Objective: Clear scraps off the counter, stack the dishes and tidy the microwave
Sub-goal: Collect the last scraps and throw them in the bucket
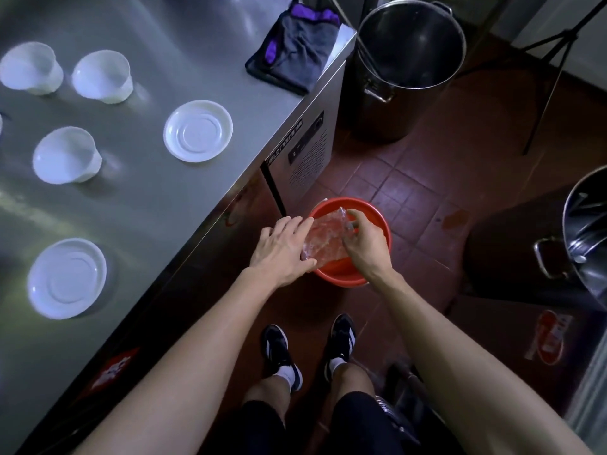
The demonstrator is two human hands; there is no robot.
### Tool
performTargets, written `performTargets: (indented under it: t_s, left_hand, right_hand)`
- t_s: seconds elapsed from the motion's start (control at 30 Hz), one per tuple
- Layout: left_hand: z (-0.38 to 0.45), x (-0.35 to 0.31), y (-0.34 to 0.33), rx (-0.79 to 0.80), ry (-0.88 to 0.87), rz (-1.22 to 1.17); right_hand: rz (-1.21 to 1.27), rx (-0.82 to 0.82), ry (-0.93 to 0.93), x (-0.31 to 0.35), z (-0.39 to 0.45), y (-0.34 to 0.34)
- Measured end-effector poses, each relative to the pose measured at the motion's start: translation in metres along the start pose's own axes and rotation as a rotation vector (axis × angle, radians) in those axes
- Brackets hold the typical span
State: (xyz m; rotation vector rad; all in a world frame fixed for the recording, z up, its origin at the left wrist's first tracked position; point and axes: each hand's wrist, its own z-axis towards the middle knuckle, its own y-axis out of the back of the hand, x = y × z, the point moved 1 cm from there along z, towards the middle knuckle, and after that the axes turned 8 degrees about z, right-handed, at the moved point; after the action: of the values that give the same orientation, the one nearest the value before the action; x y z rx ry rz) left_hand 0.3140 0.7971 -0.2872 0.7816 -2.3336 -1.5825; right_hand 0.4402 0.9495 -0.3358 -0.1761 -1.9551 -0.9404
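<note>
Above the red bucket (pixel 350 241) on the tiled floor (pixel 427 178), both hands meet around a clear plastic bag (pixel 323 239) held over the bucket's mouth. The left hand (pixel 284 249) lies against the bag's near side with fingers straight and close together, its thumb tucked under the bag's lower edge, so its grip is flat and pressing, not curled. The right hand (pixel 364 244) comes from the other side with its grip pinching the bag's top corner between curled fingers and thumb. What the bag holds cannot be made out. Left of the bucket runs the steel desk (pixel 138 198), its front edge passing just beside the bucket's rim. On the desk, well apart from the bucket, stand three white cups (pixel 67 156), each upright and separate from the others, and two white saucers (pixel 198 131), one beyond the bucket and one nearer the person, none stacked. At the desk's far corner, beyond the bucket, lies a folded grey and purple cloth (pixel 299 50) on a dark tray (pixel 259 72). Past that corner, farther from the bucket, a tall steel pot (pixel 410 67) stands on the floor, and another steel pot (pixel 588 234) shows at the right edge. Below the bucket the person's black shoes (pixel 281 349) stand on the tiles.
</note>
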Motion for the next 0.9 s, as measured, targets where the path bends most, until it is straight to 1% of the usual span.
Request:
performTargets:
  t_s: [0.2,0.37,0.57,0.83,0.9]
  left_hand:
    - [0.014,0.014,-0.061,0.029,-0.012,-0.029]
    - [0.037,0.022,-0.113,0.059,-0.026,-0.044]
    - [0.064,0.036,-0.162,0.081,-0.034,-0.035]
    - [0.095,0.067,-0.212,0.070,-0.011,-0.026]
    - [0.098,0.074,-0.222,0.072,-0.002,-0.029]
  right_hand:
    - [-0.149,-0.091,-0.116,-0.059,0.016,-0.033]
    - [-0.179,-0.180,-0.135,-0.107,0.033,-0.063]
    - [-0.218,-0.174,-0.160,-0.152,0.064,-0.104]
    - [-0.187,-0.146,-0.276,-0.197,0.109,-0.156]
    - [-0.170,-0.161,-0.307,-0.207,0.115,-0.166]
